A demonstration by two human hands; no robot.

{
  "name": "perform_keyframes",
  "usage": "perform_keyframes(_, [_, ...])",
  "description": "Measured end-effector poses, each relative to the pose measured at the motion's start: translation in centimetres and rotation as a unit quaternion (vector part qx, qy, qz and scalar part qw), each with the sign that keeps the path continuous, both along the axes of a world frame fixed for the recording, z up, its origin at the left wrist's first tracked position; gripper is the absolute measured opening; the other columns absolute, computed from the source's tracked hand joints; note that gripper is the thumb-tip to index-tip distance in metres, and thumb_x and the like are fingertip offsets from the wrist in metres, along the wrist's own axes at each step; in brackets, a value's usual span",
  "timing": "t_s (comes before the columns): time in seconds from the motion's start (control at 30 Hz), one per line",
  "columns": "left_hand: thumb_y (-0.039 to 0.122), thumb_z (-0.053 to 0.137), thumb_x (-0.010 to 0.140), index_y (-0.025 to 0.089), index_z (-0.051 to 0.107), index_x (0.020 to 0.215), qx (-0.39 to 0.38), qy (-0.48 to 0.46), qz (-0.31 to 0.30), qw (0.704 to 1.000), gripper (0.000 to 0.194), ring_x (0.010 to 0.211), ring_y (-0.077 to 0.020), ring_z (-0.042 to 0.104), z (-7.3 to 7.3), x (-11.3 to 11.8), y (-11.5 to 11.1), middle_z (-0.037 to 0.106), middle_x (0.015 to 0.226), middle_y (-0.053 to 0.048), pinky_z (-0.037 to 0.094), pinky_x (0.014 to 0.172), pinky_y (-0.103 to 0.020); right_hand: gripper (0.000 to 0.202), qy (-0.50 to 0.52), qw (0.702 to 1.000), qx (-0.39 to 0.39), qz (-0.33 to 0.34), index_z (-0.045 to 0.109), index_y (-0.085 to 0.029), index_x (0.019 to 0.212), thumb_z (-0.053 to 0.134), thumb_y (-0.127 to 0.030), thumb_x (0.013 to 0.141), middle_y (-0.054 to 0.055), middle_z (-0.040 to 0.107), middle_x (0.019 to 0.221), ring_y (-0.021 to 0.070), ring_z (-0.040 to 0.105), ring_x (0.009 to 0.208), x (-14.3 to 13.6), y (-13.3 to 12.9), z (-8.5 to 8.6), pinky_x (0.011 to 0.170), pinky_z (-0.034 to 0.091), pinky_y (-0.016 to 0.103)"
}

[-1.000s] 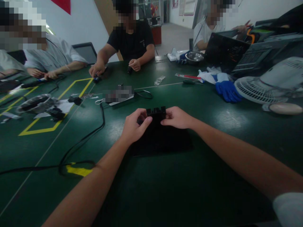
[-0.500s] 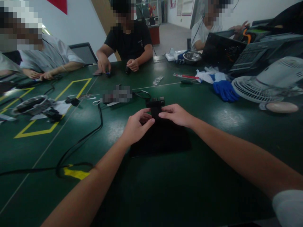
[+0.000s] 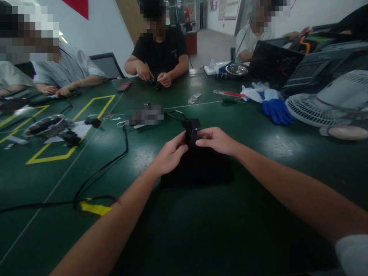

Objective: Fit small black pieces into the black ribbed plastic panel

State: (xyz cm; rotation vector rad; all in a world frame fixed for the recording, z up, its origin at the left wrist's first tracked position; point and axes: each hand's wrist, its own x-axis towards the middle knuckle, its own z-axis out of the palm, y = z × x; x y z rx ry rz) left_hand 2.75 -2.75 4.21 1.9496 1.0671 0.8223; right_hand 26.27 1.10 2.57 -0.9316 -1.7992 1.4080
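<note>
Stand [image 3: 201,170], black and upright on the green surface [image 3: 258,218], has its neck [image 3: 191,137] clamped between the fingers of my left hand [image 3: 169,156] and right hand [image 3: 217,141]. I judge it stiff, slick and bottom-heavy, best taken low on the neck.

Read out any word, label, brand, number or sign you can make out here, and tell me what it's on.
No text is readable in this view.
Black part between the hands: no lettering I can make out; too dark.
Dark shirt across the table: a small chest mark, too small to read.
Wall posters: too far and blurred.
Red-and-clear packet: any print is too blurred.
</note>
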Motion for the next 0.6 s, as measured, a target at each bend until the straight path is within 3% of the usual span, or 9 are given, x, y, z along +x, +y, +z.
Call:
perform_keyframes(0.1, [0.038,0.061,0.097,0.021,0.067,0.137,-0.033,-0.017,-0.023,0.999,0.044,0.101,-0.026,0.072,0.26,0.29,-0.45,0.078,0.112,-0.008,0.059,0.092,-0.042,0.055,-0.014,1.0,0.013,-0.01,0.077,-0.016,0.116,0.085,-0.051,0.074,-0.008,0.051,0.063,0.0115,0.042,0.058,-0.31,-0.1,-0.09,0.058,0.029,0.03])
perform_keyframes(0.3, [0.052,0.056,0.103,0.02,0.068,0.129,-0.018,-0.024,-0.035,0.999,0.042,0.097,-0.0233,0.071,-0.07,0.4,-0.56,0.077,0.107,-0.009,0.059,0.088,-0.037,0.04,-0.007,0.999,0.011,-0.038,0.07,-0.019,0.104,0.079,-0.051,0.081,-0.008,0.05,0.064,0.0117,0.044,0.058,-0.44,-0.19,-0.21,0.059,0.031,0.03])
perform_keyframes(0.5, [0.052,0.046,0.108,0.022,0.072,0.112,-0.028,-0.006,-0.054,0.998,0.041,0.094,-0.0222,0.071,0.09,-0.3,-0.53,0.076,0.104,-0.009,0.059,0.086,-0.037,0.069,0.043,0.997,-0.048,-0.052,0.055,-0.024,0.142,0.08,-0.043,0.08,-0.011,0.052,0.064,0.0127,0.046,0.056,-0.02,-0.31,0.23,0.056,0.032,0.029])
perform_keyframes(0.6, [0.054,0.046,0.108,0.021,0.073,0.113,-0.021,0.025,-0.075,0.997,0.042,0.089,-0.0212,0.07,0.0,-0.34,-0.53,0.076,0.103,-0.007,0.058,0.082,-0.035,0.069,0.057,0.997,-0.04,-0.029,0.06,-0.024,0.139,0.084,-0.041,0.076,-0.006,0.062,0.074,0.0129,0.051,0.061,0.0,-0.24,0.34,0.06,0.037,0.029])
